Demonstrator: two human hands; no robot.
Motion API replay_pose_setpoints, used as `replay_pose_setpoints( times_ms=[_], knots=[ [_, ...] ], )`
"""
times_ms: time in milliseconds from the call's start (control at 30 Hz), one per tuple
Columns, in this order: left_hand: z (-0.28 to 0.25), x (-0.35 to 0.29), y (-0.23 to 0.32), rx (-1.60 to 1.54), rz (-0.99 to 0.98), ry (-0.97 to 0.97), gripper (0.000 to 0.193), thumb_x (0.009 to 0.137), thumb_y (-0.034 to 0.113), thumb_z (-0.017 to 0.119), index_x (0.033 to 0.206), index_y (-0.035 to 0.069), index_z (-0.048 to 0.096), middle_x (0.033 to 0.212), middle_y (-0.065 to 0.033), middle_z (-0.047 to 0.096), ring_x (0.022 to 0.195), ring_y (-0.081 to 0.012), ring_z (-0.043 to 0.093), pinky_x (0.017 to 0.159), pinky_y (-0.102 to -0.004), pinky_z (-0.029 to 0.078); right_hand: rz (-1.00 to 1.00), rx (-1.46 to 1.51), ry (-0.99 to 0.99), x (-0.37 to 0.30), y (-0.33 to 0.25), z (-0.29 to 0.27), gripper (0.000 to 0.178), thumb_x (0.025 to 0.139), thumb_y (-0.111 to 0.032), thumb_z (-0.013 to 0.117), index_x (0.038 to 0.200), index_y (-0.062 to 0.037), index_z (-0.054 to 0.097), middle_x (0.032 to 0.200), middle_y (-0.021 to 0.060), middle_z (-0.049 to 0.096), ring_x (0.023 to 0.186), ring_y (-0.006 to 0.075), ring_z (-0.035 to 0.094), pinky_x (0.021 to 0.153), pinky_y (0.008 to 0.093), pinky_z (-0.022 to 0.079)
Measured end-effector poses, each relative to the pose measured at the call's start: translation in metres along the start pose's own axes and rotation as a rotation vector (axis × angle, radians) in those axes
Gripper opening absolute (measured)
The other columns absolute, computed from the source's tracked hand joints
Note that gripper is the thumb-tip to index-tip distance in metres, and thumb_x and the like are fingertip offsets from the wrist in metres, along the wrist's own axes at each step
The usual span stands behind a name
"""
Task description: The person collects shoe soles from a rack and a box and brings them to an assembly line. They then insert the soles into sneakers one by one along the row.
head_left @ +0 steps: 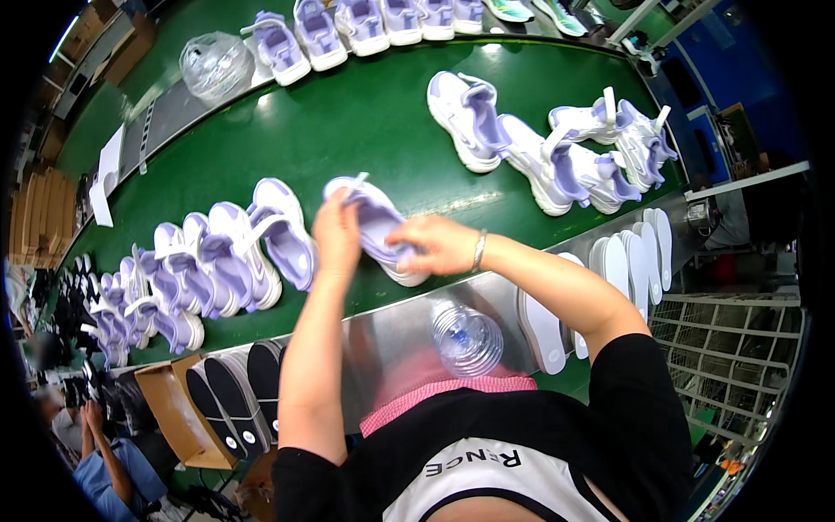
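A white and lilac sneaker point(376, 214) lies tilted between my hands over the green conveyor belt, its opening facing me. My left hand point(337, 233) is closed around the side of the shoe near its front, by a raised white strap. At the heel end, my right hand point(439, 245) has curled fingers on the edge of the opening; the fingertips are partly hidden and slightly blurred. Just left of my left hand lies another sneaker point(280, 228), apart from the one I hold.
A row of similar sneakers point(228, 248) runs along the left. More sneakers point(531, 161) lie at the right, others point(339, 35) across the far side. White insoles point(541, 335), a clear plastic bottle point(468, 341), and black insoles point(213, 404) by a cardboard box point(165, 404) sit nearer me.
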State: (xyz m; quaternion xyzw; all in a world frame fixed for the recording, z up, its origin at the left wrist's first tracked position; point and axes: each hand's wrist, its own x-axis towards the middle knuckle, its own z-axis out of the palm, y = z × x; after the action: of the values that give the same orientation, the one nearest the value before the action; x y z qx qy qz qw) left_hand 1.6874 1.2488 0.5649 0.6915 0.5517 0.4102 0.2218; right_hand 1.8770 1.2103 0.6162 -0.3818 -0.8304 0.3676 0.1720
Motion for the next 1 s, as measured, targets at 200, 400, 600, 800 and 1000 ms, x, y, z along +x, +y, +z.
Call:
replay_pose_setpoints(
  times_ms=[200, 400, 600, 800, 1000],
  knots=[
    [-0.046, 0.034, -0.004, 0.344, -0.085, -0.022, 0.030, 0.075, 0.006, 0.052, 0.104, 0.000, 0.048, 0.097, -0.0197, 0.053, 0.091, -0.0339, 0.050, 0.079, -0.0384, 0.039, 0.574, -0.818, 0.638, -0.024, 0.090, -0.067, 0.030, 0.066, -0.017, 0.061, 0.093, -0.0047, 0.054, 0.103, 0.0154, 0.048, 0.096, 0.0296, 0.045, 0.077, 0.0389, 0.041],
    [-0.015, 0.010, 0.058, 0.140, 0.089, -0.135, 0.043, 0.076, 0.018, 0.055, 0.112, -0.001, 0.042, 0.109, -0.0172, 0.048, 0.100, -0.0323, 0.044, 0.083, -0.0370, 0.035, 0.689, -0.627, 0.268, -0.035, 0.078, -0.045, 0.021, 0.066, -0.011, 0.053, 0.087, -0.0083, 0.055, 0.077, 0.0155, 0.058, 0.074, 0.0297, 0.056, 0.062, 0.0404, 0.046],
    [0.096, -0.026, 0.058, -0.280, -0.378, -0.418, 0.075, 0.073, 0.030, 0.061, 0.125, -0.005, 0.020, 0.119, -0.0260, 0.029, 0.102, -0.0323, 0.043, 0.084, -0.0365, 0.037, 0.502, -0.352, 0.336, -0.115, 0.010, 0.002, 0.043, 0.074, -0.027, 0.056, 0.110, -0.0099, 0.043, 0.100, 0.0108, 0.052, 0.091, 0.0255, 0.050, 0.080, 0.0391, 0.038],
    [0.116, -0.020, 0.059, -0.129, -0.294, -0.293, 0.073, 0.070, 0.026, 0.063, 0.122, -0.006, 0.024, 0.117, -0.0244, 0.030, 0.105, -0.0342, 0.035, 0.090, -0.0379, 0.030, 0.962, -0.396, 0.413, -0.236, -0.019, 0.037, 0.047, 0.067, -0.033, 0.063, 0.103, -0.0058, 0.047, 0.110, 0.0161, 0.046, 0.092, 0.0291, 0.049, 0.076, 0.0398, 0.041],
    [0.100, 0.026, 0.071, -0.163, 0.018, -0.258, 0.031, 0.079, 0.024, 0.051, 0.098, 0.000, 0.051, 0.086, -0.0187, 0.056, 0.079, -0.0315, 0.054, 0.071, -0.0361, 0.042, 1.133, -0.494, 0.412, -0.253, -0.024, 0.056, 0.052, 0.060, -0.036, 0.068, 0.098, -0.0057, 0.049, 0.111, 0.0188, 0.044, 0.097, 0.0322, 0.046, 0.078, 0.0410, 0.039]
  ],
)
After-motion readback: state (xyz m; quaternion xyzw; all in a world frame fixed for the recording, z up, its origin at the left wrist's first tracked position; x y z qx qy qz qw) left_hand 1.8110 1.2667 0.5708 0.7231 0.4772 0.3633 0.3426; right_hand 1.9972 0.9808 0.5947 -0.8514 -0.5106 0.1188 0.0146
